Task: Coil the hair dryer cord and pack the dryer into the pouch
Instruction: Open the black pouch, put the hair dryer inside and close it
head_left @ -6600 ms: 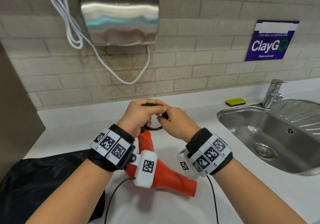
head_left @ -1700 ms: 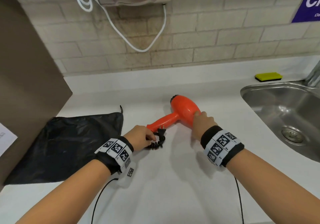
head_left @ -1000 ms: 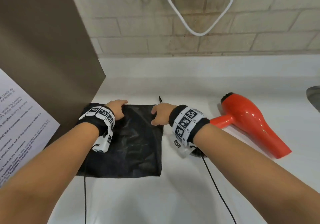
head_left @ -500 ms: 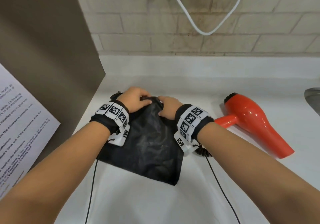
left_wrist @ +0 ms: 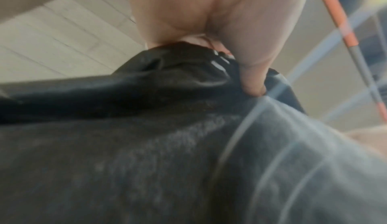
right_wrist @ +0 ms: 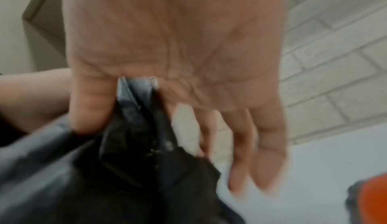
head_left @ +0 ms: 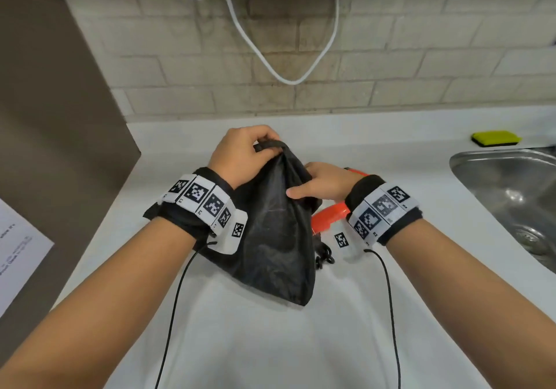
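I'm at a white bench under a pale brick wall, with a steel sink off to my right. The one black pouch is lifted off the bench at its mouth, its lower corner hanging down to the surface. My left hand has its fingers curled round the gathered rim at the top; my right hand pinches the near edge of the mouth between thumb and forefinger, the other fingers loose and apart. I judge the fabric thin, limp and a little slick, so it will collapse unless I keep hold at the hem on both sides and spread it.

The single orange hair dryer lies on the bench just behind the pouch and under my right wrist, mostly hidden. It looks like rigid plastic, light enough for one hand, best taken at the handle. Its black coiled cord sits bunched beside the handle; it looks springy and may unwind when lifted.

Further out: one yellow sponge by the sink, one white cable looping down the wall.
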{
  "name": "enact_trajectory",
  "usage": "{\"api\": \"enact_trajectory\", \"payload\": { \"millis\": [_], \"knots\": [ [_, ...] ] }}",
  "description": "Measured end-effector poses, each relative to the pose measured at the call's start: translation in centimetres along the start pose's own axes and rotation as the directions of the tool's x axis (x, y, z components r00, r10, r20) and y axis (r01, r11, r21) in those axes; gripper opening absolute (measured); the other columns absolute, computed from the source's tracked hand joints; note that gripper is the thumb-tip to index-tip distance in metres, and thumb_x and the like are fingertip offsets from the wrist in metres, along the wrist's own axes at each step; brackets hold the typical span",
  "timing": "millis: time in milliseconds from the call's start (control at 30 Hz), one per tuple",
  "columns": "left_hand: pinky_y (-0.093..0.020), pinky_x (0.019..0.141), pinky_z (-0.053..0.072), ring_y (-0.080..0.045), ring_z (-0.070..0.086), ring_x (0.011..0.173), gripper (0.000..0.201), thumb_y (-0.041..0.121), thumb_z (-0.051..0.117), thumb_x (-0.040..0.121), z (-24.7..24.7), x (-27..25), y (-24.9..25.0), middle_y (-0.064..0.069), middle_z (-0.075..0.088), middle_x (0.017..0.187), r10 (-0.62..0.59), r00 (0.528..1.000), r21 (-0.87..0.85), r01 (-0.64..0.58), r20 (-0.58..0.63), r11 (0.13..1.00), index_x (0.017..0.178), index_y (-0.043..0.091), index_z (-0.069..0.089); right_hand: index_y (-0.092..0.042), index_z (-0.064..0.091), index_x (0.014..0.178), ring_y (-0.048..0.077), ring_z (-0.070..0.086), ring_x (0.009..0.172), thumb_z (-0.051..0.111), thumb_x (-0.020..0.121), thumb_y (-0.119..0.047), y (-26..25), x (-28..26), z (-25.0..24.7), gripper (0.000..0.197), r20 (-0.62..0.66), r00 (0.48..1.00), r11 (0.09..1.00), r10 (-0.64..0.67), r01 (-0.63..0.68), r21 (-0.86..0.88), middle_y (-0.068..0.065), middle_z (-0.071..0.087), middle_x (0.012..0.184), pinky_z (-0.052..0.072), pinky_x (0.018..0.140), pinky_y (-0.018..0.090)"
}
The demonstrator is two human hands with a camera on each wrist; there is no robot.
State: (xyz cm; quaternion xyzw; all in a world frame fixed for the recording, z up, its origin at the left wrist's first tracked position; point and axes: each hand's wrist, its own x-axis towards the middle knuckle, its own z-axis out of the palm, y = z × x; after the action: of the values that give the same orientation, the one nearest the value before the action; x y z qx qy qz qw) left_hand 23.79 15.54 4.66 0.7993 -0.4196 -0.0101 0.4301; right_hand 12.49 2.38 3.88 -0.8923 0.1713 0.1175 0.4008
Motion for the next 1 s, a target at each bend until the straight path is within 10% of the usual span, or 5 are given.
{"api": "enact_trajectory", "payload": {
  "millis": [367,467,567,833,1000],
  "knots": [
    [-0.025,0.053,0.038,-0.012,0.049,0.058,0.053,0.045,0.029,0.096,1.5,-2.5,5.0,-0.002,0.058,0.067,-0.2,0.829,-0.078,0.28,0.522,0.957,0.079,0.012,0.068,0.011,0.057,0.07,0.033,0.053,0.064,0.038,0.063,0.005,3.7,-3.4,-1.2,0.021,-0.311,0.95,0.934,0.019,0.094,0.344,0.02,0.056,0.068,0.044,0.058,0.038],
    [-0.031,0.083,0.038,-0.018,0.052,0.089,0.045,0.041,0.047,0.092,1.9,-2.0,3.6,-0.004,0.059,0.087,-0.163,0.927,0.267,0.072,0.338,0.961,0.053,0.022,0.058,-0.006,0.048,0.046,0.021,0.04,0.052,0.049,0.054,-0.01,4.1,-4.7,-0.9,0.01,-0.334,0.942,0.761,0.016,0.205,0.616,0.007,0.042,0.051,0.029,0.055,0.029],
    [-0.051,0.114,0.007,-0.029,0.012,0.14,0.023,0.052,0.056,0.082,2.4,-2.5,2.7,0.002,0.018,0.154,-0.349,0.814,0.583,0.015,0.465,0.813,0.074,0.036,0.071,-0.01,0.06,0.047,0.022,0.052,0.05,0.052,0.081,-0.04,4.3,-5.8,-1.2,0.046,-0.291,0.957,0.617,-0.006,0.232,0.752,0.007,0.055,0.048,0.041,0.056,0.028],
    [-0.065,0.108,0.013,-0.035,0.019,0.137,0.056,0.07,0.048,0.076,3.9,-3.1,1.5,-0.004,0.012,0.153,-0.355,0.907,0.744,0.075,0.226,0.664,0.125,0.044,0.05,-0.011,0.041,0.043,0.006,0.039,0.034,0.059,0.087,-0.028,4.4,-8.3,-2.4,0.05,-0.452,0.89,0.962,0.06,0.069,0.265,-0.004,0.04,0.034,0.035,0.044,0.017],
    [-0.056,0.102,0.029,-0.036,0.022,0.127,0.086,0.065,0.068,0.058,4.8,-3.8,1.4,-0.009,0.014,0.142,-0.308,0.927,0.827,-0.003,0.213,0.562,0.134,0.04,0.036,-0.007,0.065,0.111,0.025,0.058,0.107,0.055,0.083,-0.007,4.5,-9.5,-1.7,0.03,-0.19,0.971,0.968,0.146,-0.18,-0.176,0.007,0.063,0.115,0.045,0.091,0.028]
  ]
}}
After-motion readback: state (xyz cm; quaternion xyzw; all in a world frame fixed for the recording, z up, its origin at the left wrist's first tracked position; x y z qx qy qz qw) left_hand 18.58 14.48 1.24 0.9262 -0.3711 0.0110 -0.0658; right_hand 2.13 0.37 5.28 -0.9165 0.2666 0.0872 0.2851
